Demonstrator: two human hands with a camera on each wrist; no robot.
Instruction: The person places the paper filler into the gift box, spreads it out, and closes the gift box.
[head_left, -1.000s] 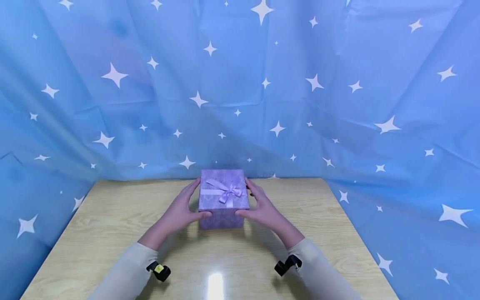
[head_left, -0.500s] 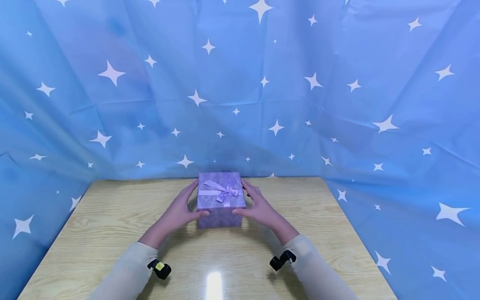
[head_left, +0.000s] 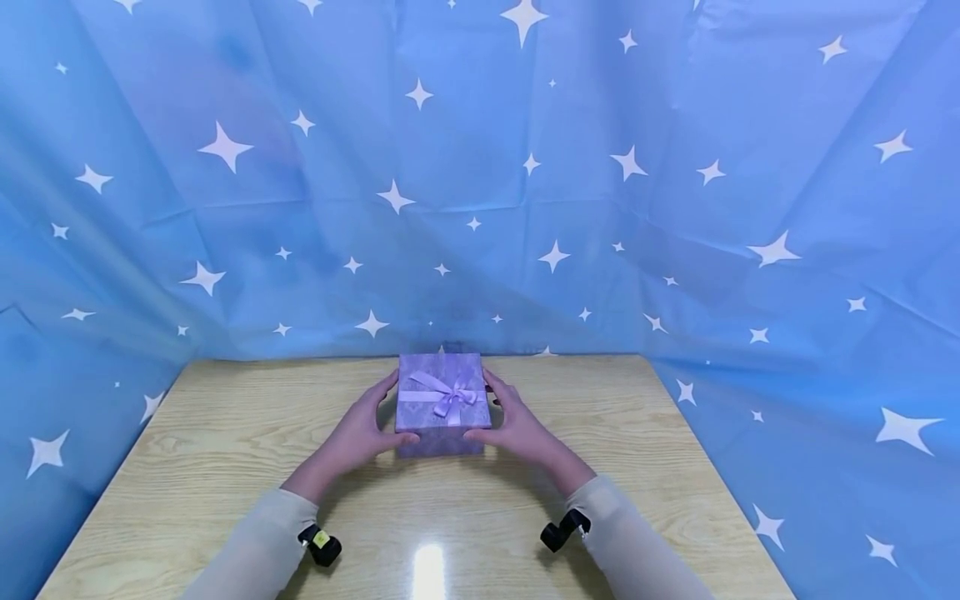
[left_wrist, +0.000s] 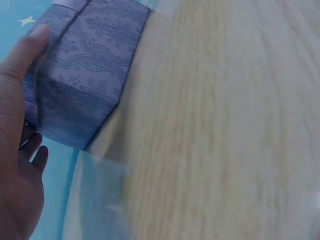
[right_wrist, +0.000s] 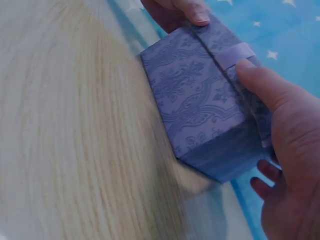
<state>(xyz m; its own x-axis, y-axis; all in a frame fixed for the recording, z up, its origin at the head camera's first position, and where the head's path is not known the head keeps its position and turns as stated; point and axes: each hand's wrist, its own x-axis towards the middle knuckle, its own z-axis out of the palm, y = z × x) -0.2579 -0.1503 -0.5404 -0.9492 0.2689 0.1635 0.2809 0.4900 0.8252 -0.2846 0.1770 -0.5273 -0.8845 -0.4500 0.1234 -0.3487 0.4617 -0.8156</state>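
Note:
A purple gift box (head_left: 438,444) with a floral pattern stands near the back of the table. On top sits its lid (head_left: 420,414), tied with a lilac ribbon and bow (head_left: 450,401). My left hand (head_left: 360,429) grips the lid from the left, its thumb at the front edge and its fingers along the side. From the right, my right hand (head_left: 521,425) holds it the same way. The right wrist view shows both thumbs on the lid's band, with a dark seam line just below it above the box wall (right_wrist: 195,95).
The light wood table (head_left: 637,467) ends at a blue curtain (head_left: 480,167) with white stars, just behind the box. Black wrist cameras sit on both sleeves. A bright light reflection (head_left: 429,571) lies on the tabletop in front.
Both hands have lowered the lid a little, so less of the box's front wall shows beneath it. The lid's far edge has dropped in the head view.

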